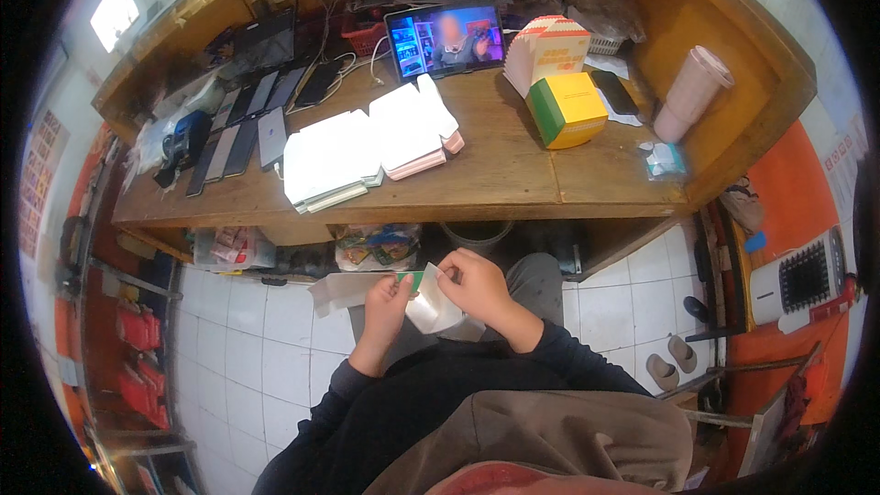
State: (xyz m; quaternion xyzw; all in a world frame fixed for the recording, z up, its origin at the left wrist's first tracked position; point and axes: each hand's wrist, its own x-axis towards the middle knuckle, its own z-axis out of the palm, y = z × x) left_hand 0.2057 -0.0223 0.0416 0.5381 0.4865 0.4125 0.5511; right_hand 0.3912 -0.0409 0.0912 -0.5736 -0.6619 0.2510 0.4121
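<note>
Over my lap, both hands hold a partly folded cardboard box (433,313), pale on the inside with a small green patch at its upper edge. My left hand (387,310) pinches it beside the green patch, thumb on top. A long pale flap sticks out to the left, past that hand. My right hand (480,288) grips an upright flap on the right side between thumb and fingers. On the desk stands a folded yellow and green box (568,110), in front of a stack of red and white patterned cartons (548,50).
The wooden desk (495,179) bears two stacks of flat white cardboard (330,156), several phones (240,147), a tablet (445,39) showing a video and a pink tumbler (694,92). Beneath are a plastic bin (234,252) and a bucket (477,234). Slippers (674,362) lie on the tiles.
</note>
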